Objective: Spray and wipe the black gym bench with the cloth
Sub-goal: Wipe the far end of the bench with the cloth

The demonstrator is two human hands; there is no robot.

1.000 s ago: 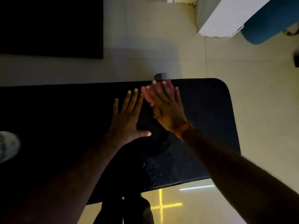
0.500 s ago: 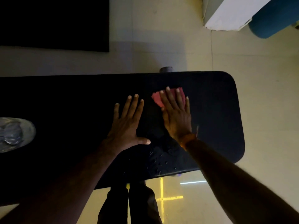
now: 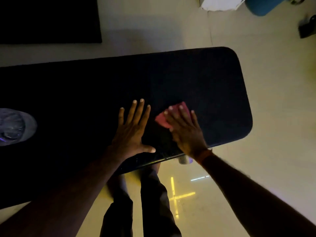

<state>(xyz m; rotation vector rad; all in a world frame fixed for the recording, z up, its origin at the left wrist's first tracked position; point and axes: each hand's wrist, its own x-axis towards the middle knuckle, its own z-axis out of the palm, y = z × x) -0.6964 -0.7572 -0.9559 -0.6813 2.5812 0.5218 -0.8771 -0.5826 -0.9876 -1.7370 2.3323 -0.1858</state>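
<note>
Bench (image 3: 196, 79) black (dim room), floor (image 3: 273, 100) pale.

Head view of the wearer. Both forearms are bare up to the picture's lower edge. A narrow orange wristband (image 3: 204, 155) circles the wrist behind the right grip (image 3: 185, 132); the left grip (image 3: 131, 132) is bare. Loosely creased dark trousers (image 3: 153, 202) cover both legs.

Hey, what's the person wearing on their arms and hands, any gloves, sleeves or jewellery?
No gloves, and no sleeves in view. The right hand has an orange band at its wrist. The left hand shows no ring or band, though the light is dim.
</note>
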